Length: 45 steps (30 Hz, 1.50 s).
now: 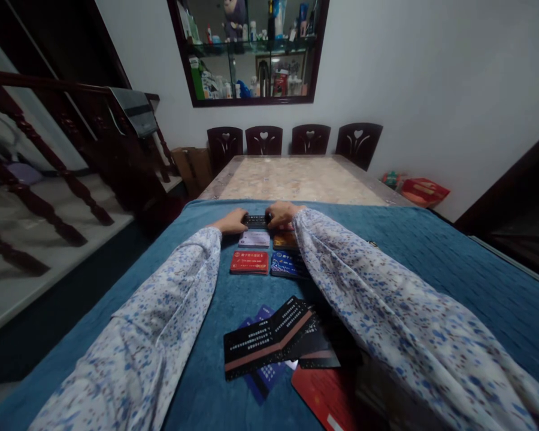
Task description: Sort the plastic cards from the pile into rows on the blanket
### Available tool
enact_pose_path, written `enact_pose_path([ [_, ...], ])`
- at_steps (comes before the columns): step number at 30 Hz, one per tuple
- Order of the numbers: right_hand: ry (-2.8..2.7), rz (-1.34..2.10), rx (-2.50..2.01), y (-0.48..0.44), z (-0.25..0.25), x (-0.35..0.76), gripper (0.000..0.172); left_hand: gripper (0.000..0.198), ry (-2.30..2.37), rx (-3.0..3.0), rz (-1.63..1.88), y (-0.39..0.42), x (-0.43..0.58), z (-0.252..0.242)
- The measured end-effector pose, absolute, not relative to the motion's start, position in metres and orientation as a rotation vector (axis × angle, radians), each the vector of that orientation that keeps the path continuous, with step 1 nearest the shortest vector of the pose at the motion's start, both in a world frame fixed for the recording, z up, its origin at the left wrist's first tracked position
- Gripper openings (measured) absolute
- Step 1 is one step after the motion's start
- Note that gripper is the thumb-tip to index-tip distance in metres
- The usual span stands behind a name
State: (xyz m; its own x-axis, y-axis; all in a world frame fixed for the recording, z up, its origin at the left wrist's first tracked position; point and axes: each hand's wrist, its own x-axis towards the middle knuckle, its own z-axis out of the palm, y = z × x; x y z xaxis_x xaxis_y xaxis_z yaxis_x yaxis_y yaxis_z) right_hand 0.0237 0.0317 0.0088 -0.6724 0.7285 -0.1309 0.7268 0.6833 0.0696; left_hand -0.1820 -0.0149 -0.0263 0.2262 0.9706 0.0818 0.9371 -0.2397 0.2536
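At the far part of the blue cloth, my left hand (233, 222) and my right hand (282, 213) grip the two ends of a black card (256, 221), perhaps a small stack. Just below it lies a pale lilac card stack (254, 239). An orange-gold card stack (285, 241) sits to its right, partly under my right sleeve. Closer in are a red card stack (248, 263) and a blue card stack (288, 264), side by side. Loose black cards (265, 341) overlap a purple-blue card (261, 383) nearer me. A red card (317, 395) lies partly hidden by my right arm.
The blue cloth (431, 257) covers the near part of a marble-topped table (296, 176). Several dark chairs (263, 140) line its far side. A wooden railing (72, 84) runs on the left, and a red bag (424, 191) lies beyond the table at right.
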Motion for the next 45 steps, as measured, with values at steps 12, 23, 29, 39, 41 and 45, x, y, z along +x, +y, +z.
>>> enact_pose_path([
  [12,2.753,0.061,1.21,0.031,0.011,0.026,0.049,0.043,1.838,2.343,0.36,-0.013,-0.186,-0.031],
  [23,2.763,0.047,1.205,0.034,0.009,0.032,0.059,0.046,1.823,2.336,0.371,-0.015,-0.188,-0.033],
  [29,2.766,0.044,1.192,0.029,0.012,0.035,0.06,0.049,1.846,2.382,0.377,-0.014,-0.191,-0.036],
  [39,2.897,0.124,1.165,0.002,0.026,0.043,0.047,0.043,1.86,2.382,0.616,-0.037,-0.188,-0.036],
  [41,2.914,0.139,1.157,-0.004,0.028,0.044,0.038,0.035,1.844,2.414,0.676,-0.044,-0.185,-0.034],
  [45,2.93,0.223,1.196,-0.017,0.03,0.046,0.031,0.02,1.795,2.49,0.778,-0.062,-0.176,-0.028],
])
